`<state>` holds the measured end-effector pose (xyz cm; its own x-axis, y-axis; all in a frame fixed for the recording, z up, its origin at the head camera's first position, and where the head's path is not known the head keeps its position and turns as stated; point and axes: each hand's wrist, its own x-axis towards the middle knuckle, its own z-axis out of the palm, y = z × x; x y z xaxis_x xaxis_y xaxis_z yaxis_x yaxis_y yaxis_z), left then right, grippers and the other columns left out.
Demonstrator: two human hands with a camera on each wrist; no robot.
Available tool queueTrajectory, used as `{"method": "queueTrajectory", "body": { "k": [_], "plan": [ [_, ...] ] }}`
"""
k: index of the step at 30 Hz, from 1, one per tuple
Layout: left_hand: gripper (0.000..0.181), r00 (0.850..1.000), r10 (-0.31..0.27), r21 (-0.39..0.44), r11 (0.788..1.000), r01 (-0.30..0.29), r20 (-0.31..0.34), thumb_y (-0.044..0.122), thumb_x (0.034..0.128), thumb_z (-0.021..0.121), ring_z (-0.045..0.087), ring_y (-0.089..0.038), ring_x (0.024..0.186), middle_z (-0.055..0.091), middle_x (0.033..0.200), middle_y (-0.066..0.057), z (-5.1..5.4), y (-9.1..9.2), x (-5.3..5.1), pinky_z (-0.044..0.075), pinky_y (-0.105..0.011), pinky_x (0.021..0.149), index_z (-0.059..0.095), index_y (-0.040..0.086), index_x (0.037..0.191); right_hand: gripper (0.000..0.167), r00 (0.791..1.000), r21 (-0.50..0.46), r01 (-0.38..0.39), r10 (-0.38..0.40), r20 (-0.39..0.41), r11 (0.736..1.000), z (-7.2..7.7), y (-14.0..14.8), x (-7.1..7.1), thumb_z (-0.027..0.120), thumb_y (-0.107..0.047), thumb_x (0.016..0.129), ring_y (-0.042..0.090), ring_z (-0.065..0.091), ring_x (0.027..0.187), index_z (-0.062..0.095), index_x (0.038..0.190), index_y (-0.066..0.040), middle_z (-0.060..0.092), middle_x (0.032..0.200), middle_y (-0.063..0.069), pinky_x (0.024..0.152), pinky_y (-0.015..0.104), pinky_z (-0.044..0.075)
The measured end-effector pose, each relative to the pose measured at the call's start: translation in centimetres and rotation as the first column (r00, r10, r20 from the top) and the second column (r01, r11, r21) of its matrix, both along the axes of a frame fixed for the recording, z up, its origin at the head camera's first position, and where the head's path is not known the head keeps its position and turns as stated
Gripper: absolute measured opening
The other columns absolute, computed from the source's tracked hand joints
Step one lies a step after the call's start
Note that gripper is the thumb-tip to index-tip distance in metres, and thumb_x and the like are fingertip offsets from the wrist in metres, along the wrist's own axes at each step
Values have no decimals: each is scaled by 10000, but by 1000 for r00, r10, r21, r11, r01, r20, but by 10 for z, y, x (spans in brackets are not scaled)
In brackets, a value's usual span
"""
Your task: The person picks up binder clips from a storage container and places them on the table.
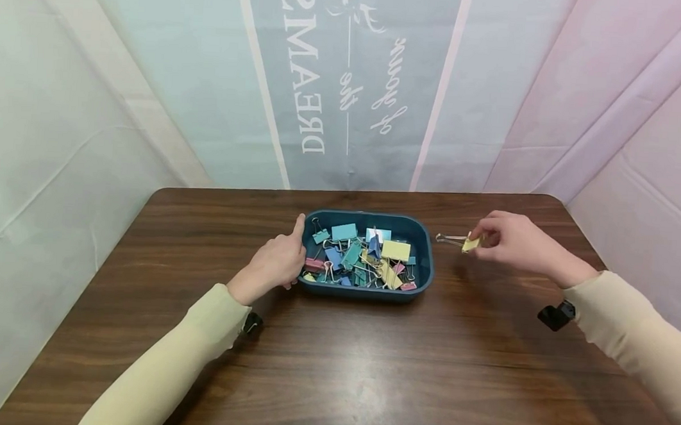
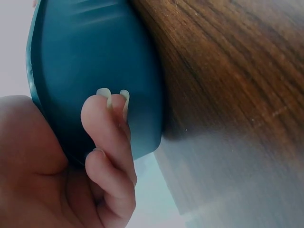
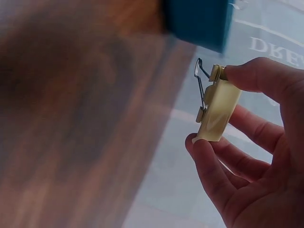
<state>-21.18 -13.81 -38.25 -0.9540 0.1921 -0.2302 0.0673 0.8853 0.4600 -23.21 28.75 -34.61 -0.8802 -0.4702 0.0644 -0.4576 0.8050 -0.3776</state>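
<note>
A dark blue plastic bin (image 1: 365, 293) full of binder clips in blue, teal, yellow and pink stands in the middle of the table. My left hand (image 1: 279, 259) holds the bin at its left end. In the left wrist view, bent fingers (image 2: 111, 123) of that hand lie against the outer wall of the bin (image 2: 95, 52). To the right of the bin, my right hand (image 1: 509, 242) pinches a yellow binder clip (image 3: 221, 107) by its body, between thumb and fingertips. The wire handles of that clip point left, towards the bin.
The brown wooden table (image 1: 332, 366) extends around the bin on all sides. Pale fabric with printed lettering (image 1: 347, 78) hangs behind the table's far edge, and more pale fabric stands at both sides.
</note>
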Motion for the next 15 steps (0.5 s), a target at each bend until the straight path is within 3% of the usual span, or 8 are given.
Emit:
{"method": "queueTrajectory", "body": {
  "k": [7, 15],
  "plan": [
    [705, 1000, 7, -22, 1000, -7, 0, 186, 1058, 401, 615, -166, 454, 614, 601, -59, 0, 0, -1, 495, -321, 469, -43, 86, 1597, 133, 998, 76, -27, 23, 64, 997, -24, 4, 3, 801, -223, 829, 161, 628, 837, 720, 916, -163, 594, 938, -8, 693, 361, 517],
    [701, 1000, 9, -6, 1000, -9, 0, 190, 1058, 398, 617, -164, 454, 616, 600, -57, -1, -1, 0, 495, -320, 461, -38, 86, 1597, 192, 995, 133, -68, 58, 81, 989, -34, 0, 5, 855, -190, 758, 148, 584, 791, 704, 872, -159, 593, 926, 0, 692, 382, 497]
  ]
}}
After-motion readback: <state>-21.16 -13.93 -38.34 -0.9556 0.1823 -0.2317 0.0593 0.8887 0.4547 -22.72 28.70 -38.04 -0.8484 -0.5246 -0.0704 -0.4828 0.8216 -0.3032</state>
